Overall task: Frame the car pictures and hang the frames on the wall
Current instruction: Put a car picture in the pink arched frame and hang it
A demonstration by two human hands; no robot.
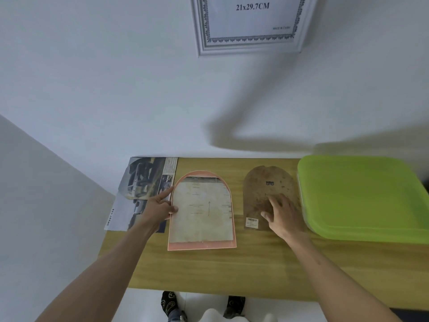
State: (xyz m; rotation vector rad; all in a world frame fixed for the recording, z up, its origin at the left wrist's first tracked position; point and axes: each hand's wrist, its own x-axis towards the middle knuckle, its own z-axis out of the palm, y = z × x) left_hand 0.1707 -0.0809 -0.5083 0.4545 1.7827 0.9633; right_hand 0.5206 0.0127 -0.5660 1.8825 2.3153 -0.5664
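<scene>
An arched pink frame (201, 247) lies face down on the wooden table (209, 270), with a pale printed sheet (201, 212) inside it. My left hand (160, 206) touches the frame's left edge, thumb on the rim and index finger stretched forward. To the right lies the brown arched backing board (262, 187) with a small metal hanger and a barcode label. My right hand (282, 213) rests on the board's lower right part, fingers spread. Car pictures (145, 180) lie at the table's left end. A white rectangular frame (249, 24) hangs on the wall above.
A large lime-green plastic lid or box (362, 196) fills the table's right end, close to the backing board. The white wall runs along the table's far edge. My feet (171, 305) show below the near edge.
</scene>
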